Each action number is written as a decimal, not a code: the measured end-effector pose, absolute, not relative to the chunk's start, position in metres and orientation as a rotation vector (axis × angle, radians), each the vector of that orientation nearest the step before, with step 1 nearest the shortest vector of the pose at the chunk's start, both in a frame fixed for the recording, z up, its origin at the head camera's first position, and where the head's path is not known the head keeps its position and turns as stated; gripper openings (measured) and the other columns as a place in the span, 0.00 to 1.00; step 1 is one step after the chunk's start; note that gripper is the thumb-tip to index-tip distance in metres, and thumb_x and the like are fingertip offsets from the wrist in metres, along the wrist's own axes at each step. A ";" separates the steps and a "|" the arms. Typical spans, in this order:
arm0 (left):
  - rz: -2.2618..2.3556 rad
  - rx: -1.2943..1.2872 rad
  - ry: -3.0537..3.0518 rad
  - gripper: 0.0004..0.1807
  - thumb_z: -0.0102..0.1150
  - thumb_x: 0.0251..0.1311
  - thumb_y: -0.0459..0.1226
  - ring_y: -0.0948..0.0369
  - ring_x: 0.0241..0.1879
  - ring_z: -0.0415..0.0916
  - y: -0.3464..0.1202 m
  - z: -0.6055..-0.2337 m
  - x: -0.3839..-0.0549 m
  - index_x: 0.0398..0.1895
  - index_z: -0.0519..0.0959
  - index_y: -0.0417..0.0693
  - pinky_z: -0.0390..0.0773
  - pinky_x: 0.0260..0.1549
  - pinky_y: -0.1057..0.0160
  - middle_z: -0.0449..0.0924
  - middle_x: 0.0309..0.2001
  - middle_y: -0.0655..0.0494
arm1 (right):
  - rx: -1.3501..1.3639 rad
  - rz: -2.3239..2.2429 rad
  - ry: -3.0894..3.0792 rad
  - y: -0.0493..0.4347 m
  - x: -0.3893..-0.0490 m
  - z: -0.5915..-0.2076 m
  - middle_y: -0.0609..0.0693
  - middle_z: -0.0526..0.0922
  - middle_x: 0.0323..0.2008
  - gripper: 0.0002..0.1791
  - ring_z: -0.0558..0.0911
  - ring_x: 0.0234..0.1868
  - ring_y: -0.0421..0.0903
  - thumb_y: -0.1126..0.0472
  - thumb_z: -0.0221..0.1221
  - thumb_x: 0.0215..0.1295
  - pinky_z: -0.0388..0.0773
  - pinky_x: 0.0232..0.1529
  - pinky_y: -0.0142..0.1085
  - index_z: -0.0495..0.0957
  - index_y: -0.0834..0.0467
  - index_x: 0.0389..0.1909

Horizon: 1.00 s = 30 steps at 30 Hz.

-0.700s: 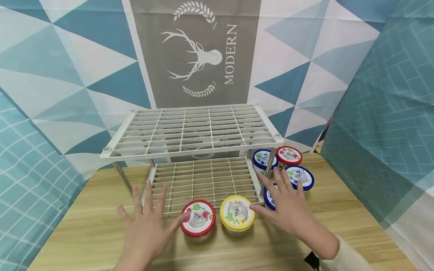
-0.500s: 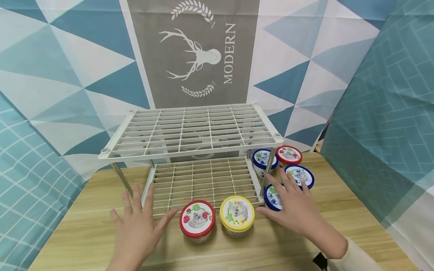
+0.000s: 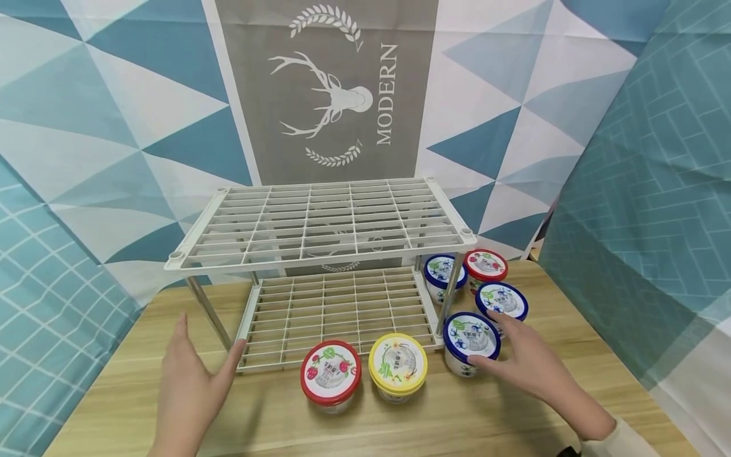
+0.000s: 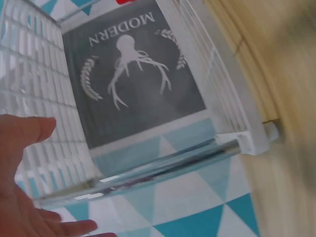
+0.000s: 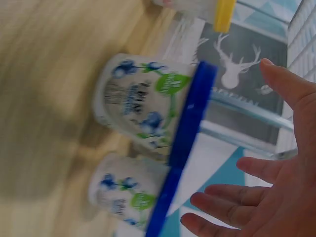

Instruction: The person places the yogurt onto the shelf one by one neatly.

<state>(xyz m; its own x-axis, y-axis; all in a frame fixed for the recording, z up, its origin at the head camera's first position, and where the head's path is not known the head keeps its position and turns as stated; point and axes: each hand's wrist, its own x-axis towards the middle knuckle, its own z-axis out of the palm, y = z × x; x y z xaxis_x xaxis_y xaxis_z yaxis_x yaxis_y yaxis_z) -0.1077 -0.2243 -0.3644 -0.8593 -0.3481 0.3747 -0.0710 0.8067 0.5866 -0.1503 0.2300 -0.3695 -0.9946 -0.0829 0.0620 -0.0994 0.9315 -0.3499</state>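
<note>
My left hand (image 3: 188,387) is in the air by the left front post of a white two-tier rack (image 3: 241,330), thumb apart from the fingers, holding nothing. On the right, my right hand (image 3: 531,362) hovers beside a blue-lidded tub (image 3: 471,336), fingers spread. In the right wrist view that tub (image 5: 143,106) stands apart from the hand, with blueberries printed on its side. Behind it is a second blue-lidded tub (image 3: 502,299), partly covered by my fingers in the head view. A red-lidded tub (image 3: 331,374) and a yellow-lidded tub (image 3: 398,365) stand in front of the rack.
Another blue-lidded tub (image 3: 444,271) stands behind the rack's right front post (image 3: 451,295), near a red-lidded tub (image 3: 485,263). The rack's upper grid shelf (image 3: 311,261) overhangs the lower one. A patterned cloth (image 3: 480,95) hangs behind the wooden table (image 3: 365,431).
My left hand has moved left, away from the front red-lidded tub. My right hand has shifted right and down, and the front blue-lidded tub now shows whole, closer to me.
</note>
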 end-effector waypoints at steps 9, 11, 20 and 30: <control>-1.147 0.294 -2.314 0.50 0.62 0.57 0.36 0.33 0.64 0.53 -0.239 -0.374 -0.122 0.73 0.38 0.40 0.59 0.61 0.34 0.52 0.66 0.30 | 0.051 0.655 -3.104 0.246 -0.153 -0.389 0.72 0.64 0.61 0.62 0.68 0.58 0.70 0.25 0.61 0.41 0.74 0.49 0.63 0.56 0.65 0.68; -1.177 0.302 -2.293 0.48 0.61 0.58 0.35 0.33 0.63 0.55 -0.241 -0.377 -0.126 0.73 0.40 0.39 0.61 0.58 0.34 0.53 0.66 0.30 | 0.044 0.693 -3.108 0.249 -0.154 -0.394 0.73 0.65 0.61 0.63 0.71 0.56 0.69 0.27 0.63 0.40 0.76 0.47 0.60 0.55 0.67 0.68; -1.271 0.387 -2.230 0.41 0.57 0.62 0.39 0.40 0.61 0.62 -0.245 -0.387 -0.142 0.71 0.45 0.42 0.69 0.55 0.39 0.60 0.64 0.37 | 0.003 0.962 -3.108 0.254 -0.163 -0.418 0.73 0.66 0.60 0.64 0.74 0.54 0.67 0.34 0.69 0.39 0.81 0.45 0.52 0.52 0.67 0.69; -1.284 0.382 -2.173 0.34 0.57 0.61 0.34 0.60 0.55 0.69 -0.249 -0.393 -0.152 0.68 0.53 0.44 0.70 0.44 0.88 0.64 0.58 0.49 | -0.155 1.024 -3.170 0.249 -0.168 -0.431 0.77 0.62 0.61 0.70 0.68 0.58 0.70 0.32 0.68 0.39 0.75 0.52 0.58 0.44 0.74 0.69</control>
